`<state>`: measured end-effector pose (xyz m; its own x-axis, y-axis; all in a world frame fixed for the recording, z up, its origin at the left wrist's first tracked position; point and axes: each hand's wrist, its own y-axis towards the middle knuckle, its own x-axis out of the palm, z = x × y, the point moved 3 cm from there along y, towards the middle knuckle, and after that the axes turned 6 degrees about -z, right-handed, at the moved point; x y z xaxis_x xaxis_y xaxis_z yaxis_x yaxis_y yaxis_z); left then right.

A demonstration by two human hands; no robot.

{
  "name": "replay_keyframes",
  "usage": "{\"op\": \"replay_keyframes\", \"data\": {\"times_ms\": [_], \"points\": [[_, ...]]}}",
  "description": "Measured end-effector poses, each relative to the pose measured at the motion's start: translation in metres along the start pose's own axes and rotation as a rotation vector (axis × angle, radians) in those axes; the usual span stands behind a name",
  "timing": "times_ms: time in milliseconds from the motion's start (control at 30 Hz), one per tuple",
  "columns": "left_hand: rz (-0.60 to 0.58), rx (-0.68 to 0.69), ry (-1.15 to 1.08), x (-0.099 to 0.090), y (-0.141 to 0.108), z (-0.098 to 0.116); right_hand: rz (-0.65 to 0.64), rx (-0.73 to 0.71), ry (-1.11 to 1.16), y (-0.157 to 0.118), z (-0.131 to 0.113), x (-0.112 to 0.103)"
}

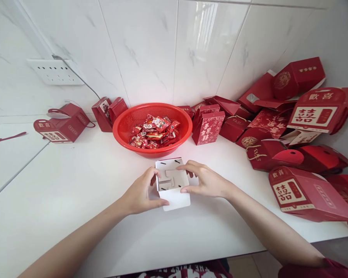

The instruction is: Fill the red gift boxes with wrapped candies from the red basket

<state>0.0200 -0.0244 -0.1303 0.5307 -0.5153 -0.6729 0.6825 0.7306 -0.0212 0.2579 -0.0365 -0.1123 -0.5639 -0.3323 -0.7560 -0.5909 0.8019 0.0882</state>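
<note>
Between my two hands is a small cardboard gift box, its open top facing me. The inside is white, with several dark slots and overlapping bottom flaps, and a white flap folds outward on the near side. A thin red edge shows at the back. My left hand grips the left side, thumb on the near flap and fingers at the left wall. On the right side, my right hand holds the box with its thumb at the near corner and its fingertips at the upper rim. The left fingertips are partly hidden.
A red plastic basket of wrapped candies stands behind the box. Folded red gift boxes stand beside it, such as the patterned box and the left box. More boxes pile up at right. A red strap lies far left.
</note>
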Motion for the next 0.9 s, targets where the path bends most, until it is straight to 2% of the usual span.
{"op": "replay_keyframes", "data": {"times_ms": [100, 167, 333, 400, 500, 600, 733, 900], "points": [[0.043, -0.024, 0.074, 0.004, -0.003, -0.001, -0.017, -0.089, -0.002, -0.004, 0.002, 0.007], [0.095, -0.024, 0.101, 0.008, -0.004, -0.004, 0.019, -0.158, 0.048, -0.005, 0.005, 0.014], [0.374, -0.004, 0.202, 0.014, -0.002, -0.009, 0.133, -0.237, 0.163, -0.004, 0.009, 0.028], [0.419, 0.036, 0.193, 0.015, -0.001, -0.009, 0.125, -0.244, 0.184, -0.003, 0.008, 0.03], [0.261, 0.099, -0.025, 0.018, 0.001, -0.01, 0.098, -0.276, 0.203, -0.004, 0.003, 0.026], [0.144, 0.158, -0.146, 0.018, 0.002, -0.011, 0.15, -0.312, 0.193, -0.004, -0.003, 0.012], [0.097, 0.239, -0.141, 0.02, 0.005, -0.02, 0.133, -0.329, 0.127, 0.004, -0.006, 0.0], [0.08, 0.337, -0.204, 0.025, 0.01, -0.028, 0.101, -0.269, 0.194, 0.022, 0.009, 0.018]]}}
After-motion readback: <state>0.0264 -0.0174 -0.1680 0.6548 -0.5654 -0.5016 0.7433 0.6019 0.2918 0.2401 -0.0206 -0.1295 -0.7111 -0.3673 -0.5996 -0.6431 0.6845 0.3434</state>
